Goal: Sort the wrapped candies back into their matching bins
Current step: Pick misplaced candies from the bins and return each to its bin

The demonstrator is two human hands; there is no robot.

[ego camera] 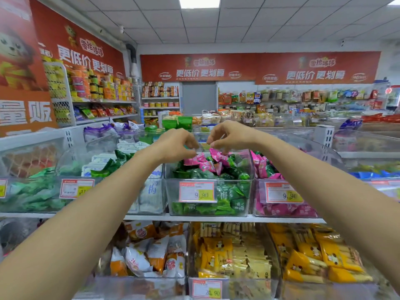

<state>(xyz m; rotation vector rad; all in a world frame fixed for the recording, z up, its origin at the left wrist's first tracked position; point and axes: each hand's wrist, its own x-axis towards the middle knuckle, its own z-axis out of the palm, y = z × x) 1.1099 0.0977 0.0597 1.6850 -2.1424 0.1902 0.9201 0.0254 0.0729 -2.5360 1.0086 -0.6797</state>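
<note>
One pink candy (215,153) is pinched by the right hand (229,135); if the left hand (175,144) holds any, I cannot tell. Below the grip several pink candies (205,166) lie in the green candy bin (233,180), the pink bin (257,191) just right, so much sorting remains.

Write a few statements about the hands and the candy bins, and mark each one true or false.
1. Pink candies lie on top of the green candies in the middle bin. True.
2. The right bin holds mostly pink candies. True.
3. Both hands are inside the right bin. False: the left hand and the right hand are above the middle bin.
4. The middle bin's price tag reads 20.90. False: it reads 9.90.
</note>
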